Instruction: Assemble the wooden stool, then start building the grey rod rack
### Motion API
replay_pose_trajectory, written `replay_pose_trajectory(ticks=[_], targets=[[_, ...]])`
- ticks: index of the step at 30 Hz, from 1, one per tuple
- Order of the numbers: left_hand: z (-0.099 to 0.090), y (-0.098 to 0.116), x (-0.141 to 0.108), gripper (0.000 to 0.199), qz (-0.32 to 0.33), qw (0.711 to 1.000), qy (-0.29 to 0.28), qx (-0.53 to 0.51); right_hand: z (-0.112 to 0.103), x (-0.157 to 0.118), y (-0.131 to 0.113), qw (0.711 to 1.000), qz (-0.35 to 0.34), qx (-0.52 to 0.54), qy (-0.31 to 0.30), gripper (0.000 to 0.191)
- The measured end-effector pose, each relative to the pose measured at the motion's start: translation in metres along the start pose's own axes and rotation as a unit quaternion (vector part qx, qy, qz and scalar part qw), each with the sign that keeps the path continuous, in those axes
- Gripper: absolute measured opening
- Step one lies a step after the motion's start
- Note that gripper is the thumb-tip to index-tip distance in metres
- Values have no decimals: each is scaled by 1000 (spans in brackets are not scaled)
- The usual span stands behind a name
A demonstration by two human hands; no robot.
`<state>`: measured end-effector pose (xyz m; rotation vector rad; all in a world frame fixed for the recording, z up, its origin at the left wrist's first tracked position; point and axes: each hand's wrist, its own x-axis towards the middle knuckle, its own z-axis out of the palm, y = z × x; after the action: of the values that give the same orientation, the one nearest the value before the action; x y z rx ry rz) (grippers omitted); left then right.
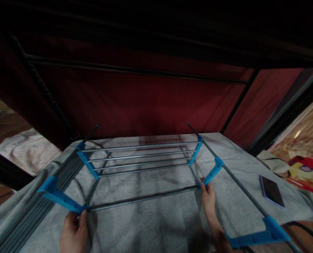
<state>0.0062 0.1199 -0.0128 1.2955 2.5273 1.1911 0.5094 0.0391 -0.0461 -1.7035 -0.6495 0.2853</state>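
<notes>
A rack of grey metal tubes (143, 199) and blue plastic brackets stands on a grey blanket. My left hand (74, 232) is closed, thumb and fingers pinching the lower end of the left front blue bracket (63, 198), where a long crosswise tube meets it. On the other side, my right hand (208, 200) grips the bottom end of the matching right bracket (213, 171), near that tube's other end. Further back, several thin parallel rods (143, 163) span the rear pair of brackets. Another blue bracket (261, 236) sits on the right side tube, close to my right forearm.
Several more rods (32, 214) lie side by side at the left. A phone (272, 191) rests on the grey blanket (156, 228) at the right, near a red and yellow package (307, 175). Dark red fabric (145, 102) on a dark frame closes off the back.
</notes>
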Motion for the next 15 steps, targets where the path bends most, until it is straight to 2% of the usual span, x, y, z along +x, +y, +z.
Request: replay_pose_trajectory(ticks=[2,3,10,15], targets=[[-1,2,1,16,48,996,-62,-36,-3,3,2,1000,-1,-16,-7,58],[-2,3,1,16,66,994,-74,-47,-5,6,4,1000,-2,-25,-9,59],[6,15,5,15,87,988,-60,-113,-5,33,11,997,-16,-72,-18,62],[17,16,9,15,89,989,-48,-112,2,37,12,994,-17,-104,-22,67]])
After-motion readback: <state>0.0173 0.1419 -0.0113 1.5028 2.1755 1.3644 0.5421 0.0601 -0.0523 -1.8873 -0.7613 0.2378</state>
